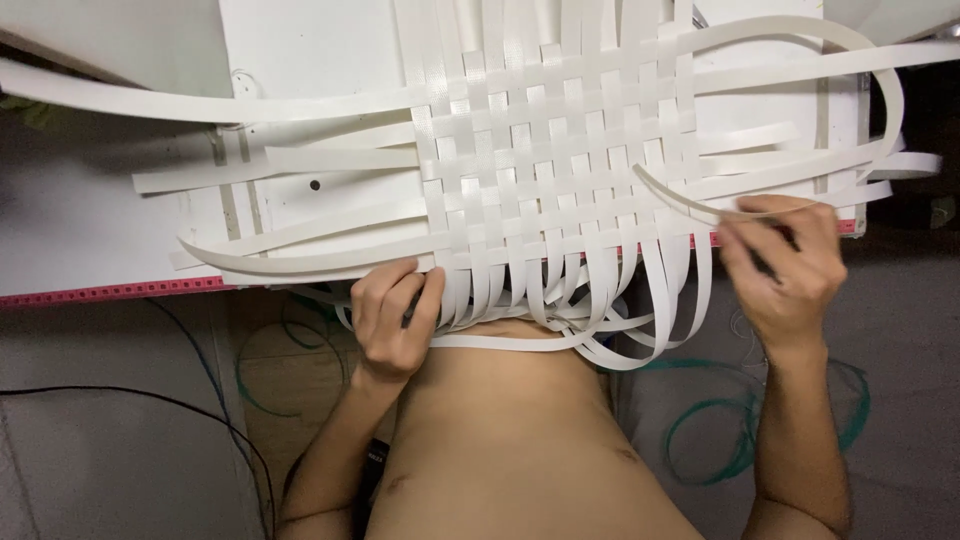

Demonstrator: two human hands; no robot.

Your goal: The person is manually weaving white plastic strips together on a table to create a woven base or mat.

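A person seated at a white worktop [300,60] weaves flat white strips into a checkered mat [555,150], seen from a head camera looking down. At far left, loose strip ends [250,170] fan out across the worktop, past its red edge [110,292], with dark cables [120,400] on the floor below. The left hand [392,325] is curled at the mat's near left corner, its grip clenched on the hanging strips [470,290] there, apparently pinning them to keep the weave from shifting, though the fingers hide exactly which strips are pinched. The mat itself lies flat in the middle of the worktop, its near ends drooping over the edge toward the person's bare torso [500,440]. To the right, the right hand [785,265] is raised just off the mat's right side, thumb and fingers grasping a single curved strip [690,205] that arcs back into the lower right rows. Green cord [720,440] lies coiled on the floor beneath that arm. The step in hand looks to be threading or tightening one crosswise strip through the bottom rows. The next move would call for drawing that strip level and snug against the row above, alternating over and under the uprights, while the left hand holds the corner steady so the finished squares stay tight.
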